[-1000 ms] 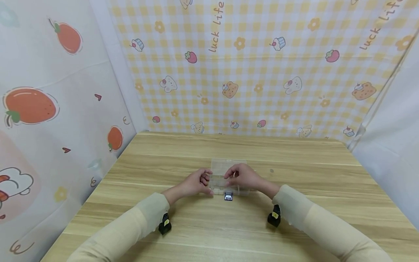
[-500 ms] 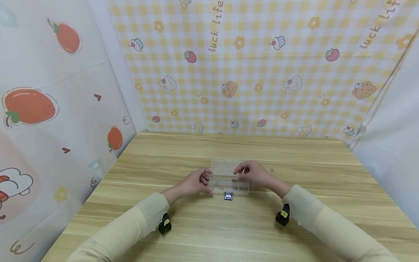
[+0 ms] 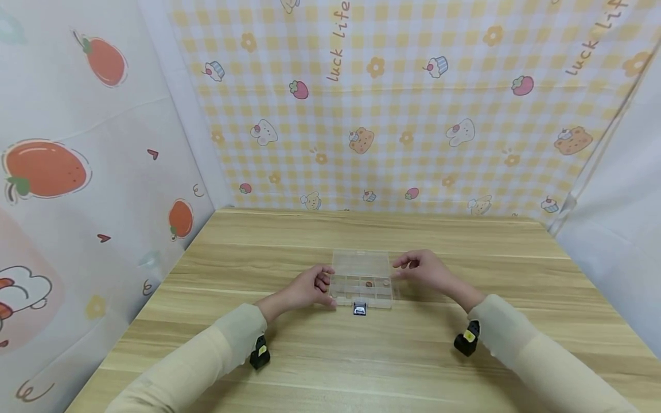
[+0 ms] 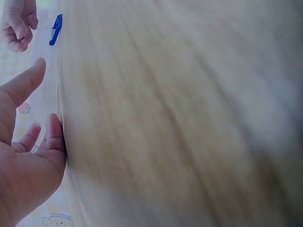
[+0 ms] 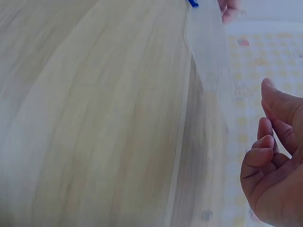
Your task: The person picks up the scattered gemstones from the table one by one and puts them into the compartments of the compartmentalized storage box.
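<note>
A clear plastic compartment box [image 3: 360,263] lies with its lid folded back and a dark blue latch [image 3: 360,310] at its front. My left hand [image 3: 308,287] holds the box's left end, thumb at the front corner and index finger near the hinge side. Beyond the right end, my right hand [image 3: 426,271] hovers with loosely bent fingers and nothing visible between them. Two small coin-like discs sit in compartments: a brown one [image 3: 369,284] and a paler one [image 3: 386,283]. In the right wrist view, the thumb and fingers [image 5: 265,142] stand apart.
Under everything is a wood-grain table [image 3: 330,361]. A small grey disc [image 5: 207,215] lies on it to the right of the box. Patterned cloth [image 3: 377,115] hangs behind the table, and more cloth [image 3: 113,172] closes off the left side.
My right hand has drawn back from over the compartments to the right of the box, uncovering the two discs. The left hand stays where it was.
</note>
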### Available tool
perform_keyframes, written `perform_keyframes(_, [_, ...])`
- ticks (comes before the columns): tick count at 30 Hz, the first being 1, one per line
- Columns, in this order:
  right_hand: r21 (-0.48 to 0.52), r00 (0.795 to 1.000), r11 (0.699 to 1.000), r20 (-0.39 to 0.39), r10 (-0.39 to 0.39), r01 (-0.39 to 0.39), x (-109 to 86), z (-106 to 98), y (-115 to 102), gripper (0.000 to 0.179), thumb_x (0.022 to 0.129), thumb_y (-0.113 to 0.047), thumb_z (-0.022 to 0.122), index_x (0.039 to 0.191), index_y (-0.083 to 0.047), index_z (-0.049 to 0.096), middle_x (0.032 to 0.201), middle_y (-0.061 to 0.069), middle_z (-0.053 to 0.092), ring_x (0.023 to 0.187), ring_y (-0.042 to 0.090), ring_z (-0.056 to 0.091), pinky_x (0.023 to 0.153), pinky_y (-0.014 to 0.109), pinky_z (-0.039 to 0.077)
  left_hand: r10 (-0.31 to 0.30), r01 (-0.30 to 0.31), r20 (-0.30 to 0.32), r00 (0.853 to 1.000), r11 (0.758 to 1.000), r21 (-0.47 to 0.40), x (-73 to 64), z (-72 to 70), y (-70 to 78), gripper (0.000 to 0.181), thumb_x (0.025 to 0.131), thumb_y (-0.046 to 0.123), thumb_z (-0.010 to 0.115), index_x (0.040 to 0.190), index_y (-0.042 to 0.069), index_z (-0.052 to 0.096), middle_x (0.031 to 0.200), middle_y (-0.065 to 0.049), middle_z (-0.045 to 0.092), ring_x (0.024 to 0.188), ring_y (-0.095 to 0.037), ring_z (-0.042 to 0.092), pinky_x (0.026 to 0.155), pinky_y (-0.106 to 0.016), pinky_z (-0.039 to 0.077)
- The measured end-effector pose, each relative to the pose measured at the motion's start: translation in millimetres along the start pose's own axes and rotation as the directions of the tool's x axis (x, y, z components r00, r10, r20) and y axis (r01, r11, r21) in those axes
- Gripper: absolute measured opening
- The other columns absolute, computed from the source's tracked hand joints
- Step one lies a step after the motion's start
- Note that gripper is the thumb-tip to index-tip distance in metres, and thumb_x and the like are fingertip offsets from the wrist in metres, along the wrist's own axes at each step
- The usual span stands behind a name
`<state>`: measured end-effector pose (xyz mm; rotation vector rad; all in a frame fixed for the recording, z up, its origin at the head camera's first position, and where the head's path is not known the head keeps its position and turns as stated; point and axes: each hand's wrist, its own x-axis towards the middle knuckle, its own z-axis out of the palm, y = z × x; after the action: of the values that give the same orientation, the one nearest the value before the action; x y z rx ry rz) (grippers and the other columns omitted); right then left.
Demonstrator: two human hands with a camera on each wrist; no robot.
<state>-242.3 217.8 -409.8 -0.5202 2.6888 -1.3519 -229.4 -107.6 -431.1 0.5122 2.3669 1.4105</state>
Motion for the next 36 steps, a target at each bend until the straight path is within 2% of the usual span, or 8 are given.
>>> perform_keyframes(8, [0.009, 0.998, 0.998, -0.031, 0.059, -0.059, -7.3, -18.2, 10.9, 0.023, 0.088, -0.012, 0.073, 0.105, 0.004, 0.070, 0.088, 0.008, 0.059, 0.072, 0.020, 0.050, 0.060, 0.028, 0.043, -0.010, 0.010, -0.003, 1.000, 1.000, -0.006, -0.4, 0.1, 0.1, 0.071, 0.071, 0.006, 0.087, 0.131, 0.002, 0.049, 0.107, -0.009, 0.051, 0.091, -0.021, 0.049, 0.080, -0.033, 0.044])
perform_keyframes(17, [0.017, 0.990, 0.993, -0.073, 0.121, -0.120, -8.6, -35.6, 25.3, 0.029, 0.090, -0.014, 0.071, 0.111, 0.005, 0.067, 0.092, 0.009, 0.059, 0.078, 0.021, 0.052, 0.065, 0.030, 0.045, -0.003, 0.003, -0.004, 1.000, 1.000, -0.006, 0.0, -0.6, 0.5, 0.071, 0.071, 0.006, 0.087, 0.131, 0.001, 0.049, 0.107, -0.009, 0.051, 0.091, -0.021, 0.049, 0.080, -0.033, 0.044])
perform_keyframes(36, [0.053, 0.974, 0.974, -0.054, 0.222, -0.219, -9.4, -50.0, 51.1, 0.035, 0.089, -0.020, 0.073, 0.113, 0.005, 0.065, 0.096, 0.008, 0.064, 0.084, 0.018, 0.053, 0.069, 0.029, 0.044, 0.002, -0.001, 0.004, 1.000, 1.000, -0.012, 1.0, -0.2, -0.3, 0.069, 0.071, 0.006, 0.087, 0.130, 0.002, 0.049, 0.107, -0.009, 0.051, 0.091, -0.020, 0.049, 0.079, -0.033, 0.044])
